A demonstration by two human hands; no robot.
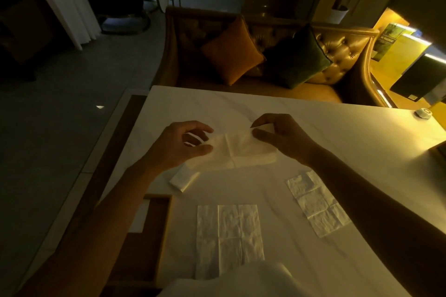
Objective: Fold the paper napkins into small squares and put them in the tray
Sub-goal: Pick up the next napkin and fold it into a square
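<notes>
A white paper napkin, creased into quarters, is held just above the table between both hands. My left hand pinches its left edge. My right hand pinches its upper right corner between thumb and forefinger. Under it, toward the left, lies a small folded napkin. Two unfolded napkins lie flat nearer to me: one in the middle, one to the right, partly under my right forearm. A dark wooden tray sits at the table's left edge, mostly hidden by my left forearm.
The table has a white top in dim yellow light. A small round white object sits at its far right corner. Behind it stands a tufted sofa with an orange cushion and a dark green cushion.
</notes>
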